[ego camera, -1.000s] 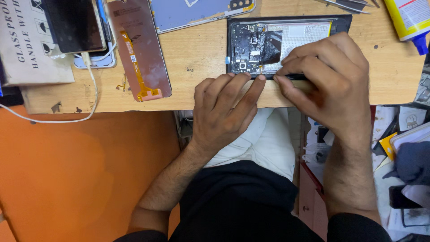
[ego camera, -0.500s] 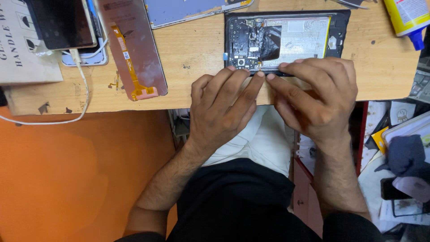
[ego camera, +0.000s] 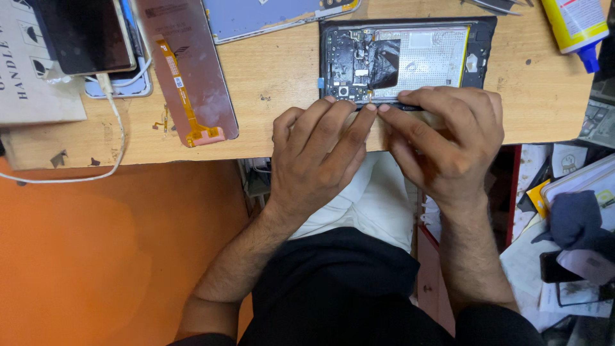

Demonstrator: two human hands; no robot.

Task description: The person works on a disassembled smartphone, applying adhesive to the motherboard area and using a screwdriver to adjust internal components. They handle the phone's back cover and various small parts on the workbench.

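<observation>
Top-down view from a head cam onto a wooden bench (ego camera: 269,77), described L to R.

Far L: a grey card box (ego camera: 32,83) with a dark-screened phone (ego camera: 80,35) lying on a second handset, and a white cable (ego camera: 112,128) trailing off the bench edge. Next to it a detached display panel (ego camera: 192,70), pinkish back up, w/ an orange flex strip running along it. Above centre, a pale blue back cover (ego camera: 269,14), partly out of frame.

Centre-R: the opened phone (ego camera: 407,57), back off, circuit board on its L half, silvery battery on its R half. Its long axis runs L–R, parallel to the bench's near edge. It lies just beyond both hands, touching their fingertips.

Left hand (ego camera: 317,157): fingers stretched forward and together, tips pressing on the phone's near edge by the board; not closed round anything. Right hand (ego camera: 448,144): curled over the near edge beside the battery, index tip meeting the left index tip. It seems to pinch a slim dark tool (ego camera: 410,107) along that edge, but the grip is mostly hidden. Both hands are abt equally near the phone.

Far R: a yellow glue bottle (ego camera: 576,25) w/ blue nozzle, contents not visible. Below the bench, R: clutter of papers and cloth.
</observation>
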